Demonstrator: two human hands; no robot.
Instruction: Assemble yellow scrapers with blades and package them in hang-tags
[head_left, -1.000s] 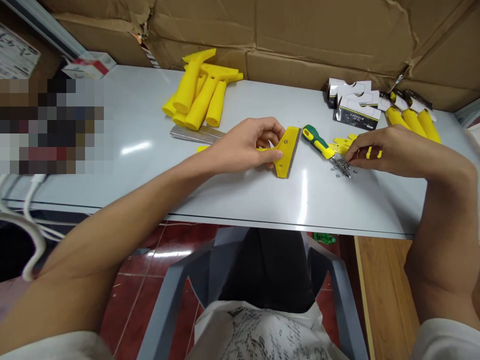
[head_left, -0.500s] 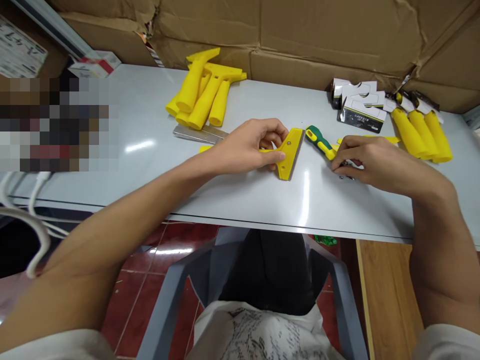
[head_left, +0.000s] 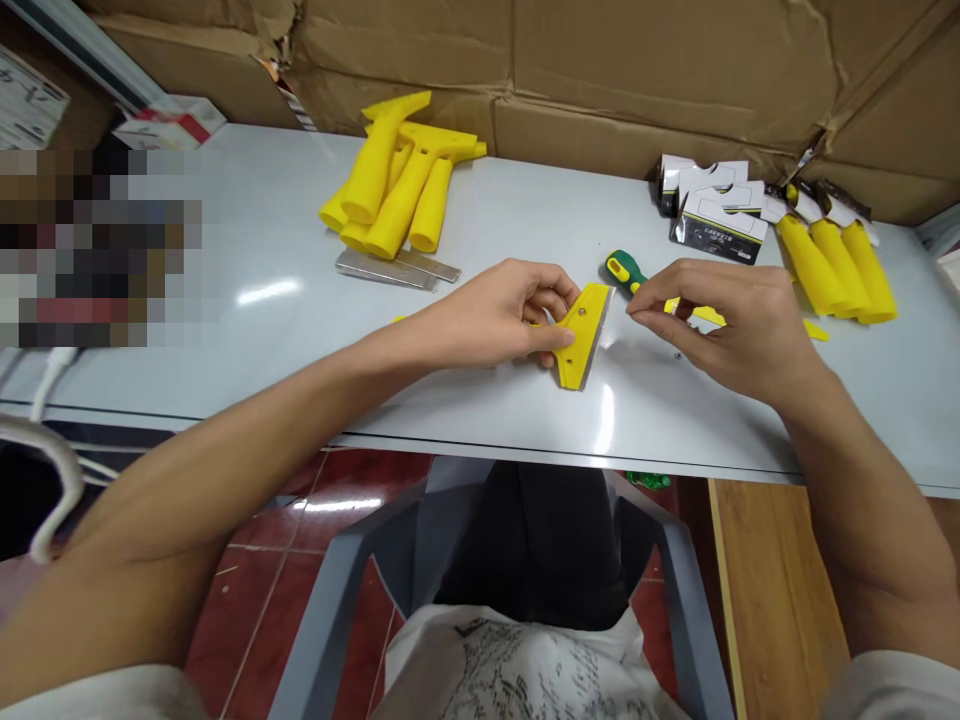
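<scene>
My left hand [head_left: 517, 315] grips a yellow scraper [head_left: 579, 350] by its neck, with the thumb pressed on the flat head. A thin metal blade runs along the scraper's right edge. One hole in the head holds a screw; a second, lower spot looks like a bare hole. To the right, my right hand [head_left: 720, 320] is closed in a pinch, its fingertips just apart from the blade. Whatever is between those fingertips is too small to make out. Behind that hand lies a green and yellow screwdriver [head_left: 621, 268], partly covered. A tiny screw [head_left: 679, 356] rests on the table below the hand.
Several yellow scraper handles [head_left: 390, 190] are piled at the back left, beside metal blades [head_left: 386, 268]. Black and white cards [head_left: 720, 225] lie at the back right next to yellow-handled scrapers [head_left: 832, 265]. Cardboard [head_left: 637, 80] stands along the white table's [head_left: 262, 340] rear edge.
My right hand has lifted away from the small screws and moved left toward the scraper, its fingers pinched. My left hand still grips the scraper, which sits slightly lower in view.
</scene>
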